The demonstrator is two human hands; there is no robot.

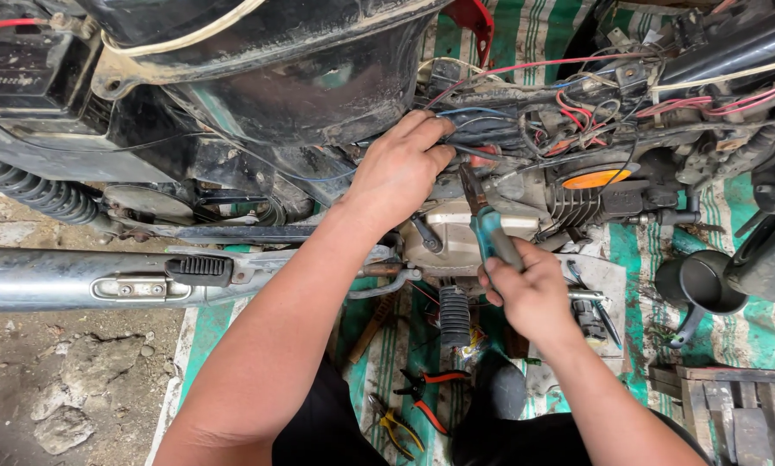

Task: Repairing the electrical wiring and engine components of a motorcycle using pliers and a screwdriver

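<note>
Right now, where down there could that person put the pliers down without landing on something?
The striped mat is bare between the black cup and the wooden block. The dirt ground below the exhaust pipe is open too. Around the right hand holding the teal-handled pliers, it is crowded with tools; the wiring by the left hand is packed.

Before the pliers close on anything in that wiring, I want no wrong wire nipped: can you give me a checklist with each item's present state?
1. Right hand has a firm grip on the teal-handled pliers: ok.
2. Plier tip aimed at the wire bundle: ok; it points up toward it.
3. Which wire lies between the jaws: cannot tell; the tip is too small to read.
4. Left hand steadies the bundle: ok; its fingers rest on the dark wires.
5. Fingers away from the plier tip: not ok; the left hand sits right beside it.
6. Spare orange-handled pliers within reach on the striped mat: ok.
</note>
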